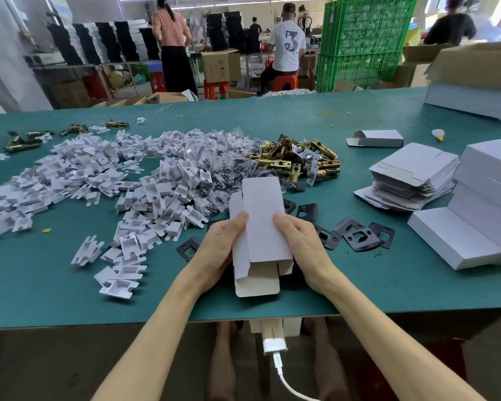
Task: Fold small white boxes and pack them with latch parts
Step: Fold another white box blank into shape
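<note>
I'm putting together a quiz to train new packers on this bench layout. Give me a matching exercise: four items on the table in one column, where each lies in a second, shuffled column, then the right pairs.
Things
1. heap of brass latches
2. black plates
3. flat box blanks
4. white plastic inserts

Places
A. spread across the left part of the table
B. stacked at the right, beside closed white boxes
C. just beyond the held box
D. scattered flat, mostly beside the right hand

Pairs: 1-C, 2-D, 3-B, 4-A
</note>
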